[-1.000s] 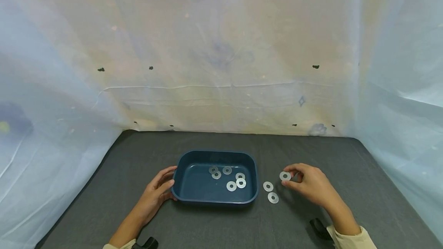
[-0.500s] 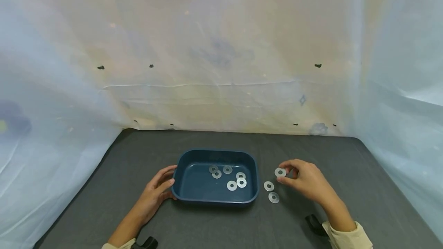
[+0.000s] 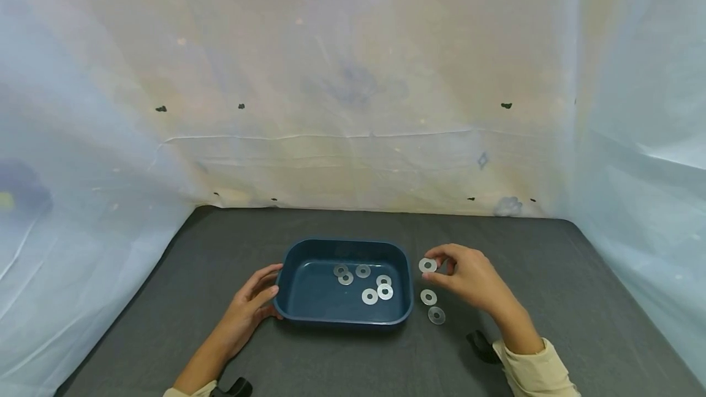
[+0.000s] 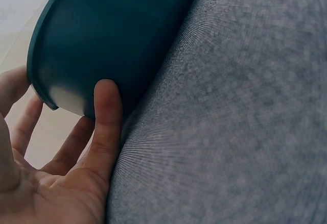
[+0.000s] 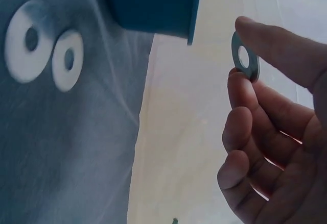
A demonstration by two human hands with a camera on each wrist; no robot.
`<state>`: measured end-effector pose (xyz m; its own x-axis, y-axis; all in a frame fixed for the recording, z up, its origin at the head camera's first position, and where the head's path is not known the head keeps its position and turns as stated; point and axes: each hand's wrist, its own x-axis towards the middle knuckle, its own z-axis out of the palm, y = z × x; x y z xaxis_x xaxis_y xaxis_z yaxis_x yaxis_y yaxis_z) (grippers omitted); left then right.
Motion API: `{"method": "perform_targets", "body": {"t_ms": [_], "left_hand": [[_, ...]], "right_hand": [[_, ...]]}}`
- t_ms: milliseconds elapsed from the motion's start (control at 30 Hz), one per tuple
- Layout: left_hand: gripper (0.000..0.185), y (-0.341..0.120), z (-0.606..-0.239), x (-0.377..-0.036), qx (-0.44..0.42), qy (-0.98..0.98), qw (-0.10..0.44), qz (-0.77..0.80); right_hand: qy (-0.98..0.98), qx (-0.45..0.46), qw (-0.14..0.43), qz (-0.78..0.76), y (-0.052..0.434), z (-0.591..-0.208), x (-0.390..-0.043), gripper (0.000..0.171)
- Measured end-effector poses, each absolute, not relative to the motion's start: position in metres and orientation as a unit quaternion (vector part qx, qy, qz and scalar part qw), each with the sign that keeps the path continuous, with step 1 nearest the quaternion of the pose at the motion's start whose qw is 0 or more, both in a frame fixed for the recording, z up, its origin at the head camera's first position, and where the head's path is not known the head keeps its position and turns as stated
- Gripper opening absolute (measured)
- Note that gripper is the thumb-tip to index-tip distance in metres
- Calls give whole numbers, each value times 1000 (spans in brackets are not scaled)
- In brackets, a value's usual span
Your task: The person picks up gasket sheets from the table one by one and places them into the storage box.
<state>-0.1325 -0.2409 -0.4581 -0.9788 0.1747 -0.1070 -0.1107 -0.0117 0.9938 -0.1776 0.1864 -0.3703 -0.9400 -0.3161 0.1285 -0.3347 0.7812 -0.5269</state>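
My right hand (image 3: 471, 274) pinches a flat silver washer (image 3: 421, 265) between thumb and fingers, above the table just right of the blue tray (image 3: 342, 322). In the right wrist view this held washer (image 5: 253, 67) is tilted, its hole facing the camera. My left hand (image 3: 245, 308) rests its extended fingers against the tray's left end. The left wrist view has those fingertips (image 4: 107, 94) on the outer wall (image 4: 82, 40). Several washers (image 3: 364, 297) lie inside the tray, some overlapping. On the table between tray and right hand lie two more, a nearer washer (image 3: 431, 315) and a farther washer (image 3: 423, 297).
A dark grey cloth (image 3: 342, 360) covers the table. Pale patterned sheeting (image 3: 353, 90) hangs behind it and along both sides. Each wrist wears a black band, the right band (image 3: 483, 347) close over the cloth.
My right hand has moved left and slightly away from me, carrying the pinched washer closer to the tray's right rim. The left hand and tray have stayed in place.
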Motion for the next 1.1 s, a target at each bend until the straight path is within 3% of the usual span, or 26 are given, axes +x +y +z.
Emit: {"method": "perform_targets", "body": {"t_ms": [433, 900, 1100], "left_hand": [[51, -247, -459, -129, 31, 700, 100, 706], [51, -243, -460, -132, 44, 693, 102, 713], [51, -243, -460, -131, 37, 693, 104, 713]], "right_hand": [[-943, 157, -22, 293, 149, -378, -184, 32], [-942, 129, -11, 309, 146, -389, -185, 31], [-938, 127, 7, 324, 143, -392, -185, 45]]}}
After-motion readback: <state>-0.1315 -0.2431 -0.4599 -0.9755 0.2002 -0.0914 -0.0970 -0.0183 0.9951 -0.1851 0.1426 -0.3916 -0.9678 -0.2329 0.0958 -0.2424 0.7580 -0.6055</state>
